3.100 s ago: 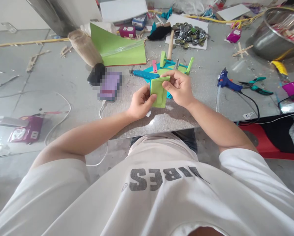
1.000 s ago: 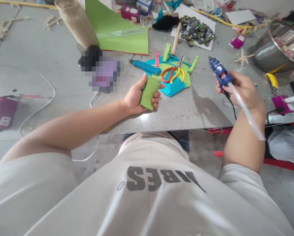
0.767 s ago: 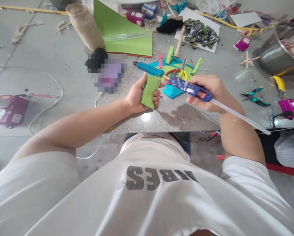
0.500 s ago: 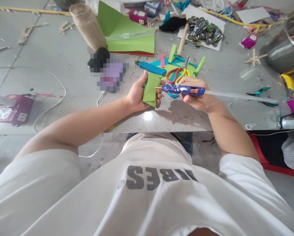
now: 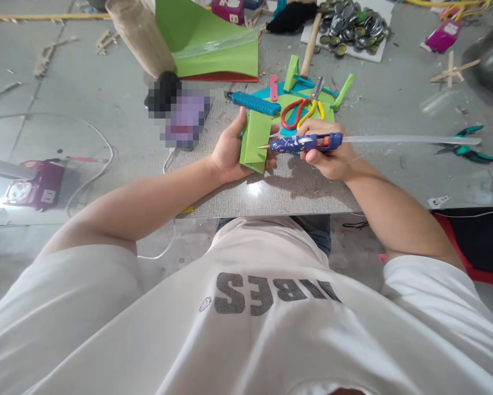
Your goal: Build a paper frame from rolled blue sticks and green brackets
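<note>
My left hand (image 5: 230, 148) is closed round a folded piece of green card (image 5: 255, 137), its thumb along the left side and fingertips showing at the right edge. In my right hand (image 5: 326, 156) is a blue glue gun (image 5: 306, 143), its brass nozzle over or touching the card's face; which of the two I cannot tell. A long clear glue stick (image 5: 411, 140) sticks out of the gun's back. Just beyond the hands lie a blue utility knife (image 5: 255, 103) and scissors (image 5: 302, 112) with red and yellow handles, on green and blue card pieces (image 5: 326, 112).
A phone (image 5: 186, 120) on a white cable lies left of my hands. Farther back are a large green sheet (image 5: 213, 44), a wooden-handled tool (image 5: 311, 46) and a pile of bottle caps (image 5: 353, 27). Pliers (image 5: 472, 145) lie at right, a purple power socket (image 5: 40, 184) at left.
The green card has turned slightly more upright in my left hand. The nozzle remains at its face, a little lower along it. The whole view has shifted slightly.
</note>
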{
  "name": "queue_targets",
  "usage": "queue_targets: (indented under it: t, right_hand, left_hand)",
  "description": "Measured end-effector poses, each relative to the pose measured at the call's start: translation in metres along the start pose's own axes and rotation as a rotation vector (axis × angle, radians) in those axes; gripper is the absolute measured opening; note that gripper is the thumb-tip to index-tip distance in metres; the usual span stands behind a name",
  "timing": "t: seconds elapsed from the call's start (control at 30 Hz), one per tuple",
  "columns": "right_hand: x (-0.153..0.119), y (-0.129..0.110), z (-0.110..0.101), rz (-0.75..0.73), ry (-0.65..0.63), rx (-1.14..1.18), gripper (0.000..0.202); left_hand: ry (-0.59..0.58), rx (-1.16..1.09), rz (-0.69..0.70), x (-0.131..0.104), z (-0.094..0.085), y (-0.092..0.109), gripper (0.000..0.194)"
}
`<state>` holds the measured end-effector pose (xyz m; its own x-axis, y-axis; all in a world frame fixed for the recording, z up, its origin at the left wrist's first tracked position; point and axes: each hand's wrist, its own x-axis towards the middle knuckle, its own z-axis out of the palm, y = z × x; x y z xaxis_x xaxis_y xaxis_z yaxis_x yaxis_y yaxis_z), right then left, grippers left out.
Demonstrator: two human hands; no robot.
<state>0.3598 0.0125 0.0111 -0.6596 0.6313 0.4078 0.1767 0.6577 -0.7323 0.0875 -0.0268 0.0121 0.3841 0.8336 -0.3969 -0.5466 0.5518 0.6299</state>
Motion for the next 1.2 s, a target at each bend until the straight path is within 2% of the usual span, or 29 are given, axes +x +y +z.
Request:
queue_targets:
  t: [0.17,0.37,0.57,0.83,0.97,1.2]
  right_hand:
    - [0.002,0.005,0.005,0.065,-0.011,0.039,0.084]
    - [0.006,0.004,0.004,0.124,-0.044,0.059,0.09]
    - [0.005,0.0,0.004,0.173,-0.022,0.095,0.091]
    - [0.007,0.01,0.0,0.136,0.014,0.197,0.084]
    - [0.009,0.009,0.001,0.121,0.012,0.202,0.083]
    - [0.011,0.004,0.005,0.071,0.091,0.148,0.078]
  left_hand:
    - [0.034,-0.034,0.014,-0.003,0.006,-0.001,0.079]
    - [0.063,-0.083,0.002,-0.006,0.015,-0.001,0.084]
    - [0.051,-0.005,-0.016,-0.01,0.018,-0.004,0.089]
    - [0.023,0.043,-0.006,-0.012,0.019,-0.003,0.096]
    - [0.019,0.06,0.008,-0.011,0.017,-0.004,0.09]
    - [0.006,0.029,-0.012,-0.01,0.016,-0.004,0.083]
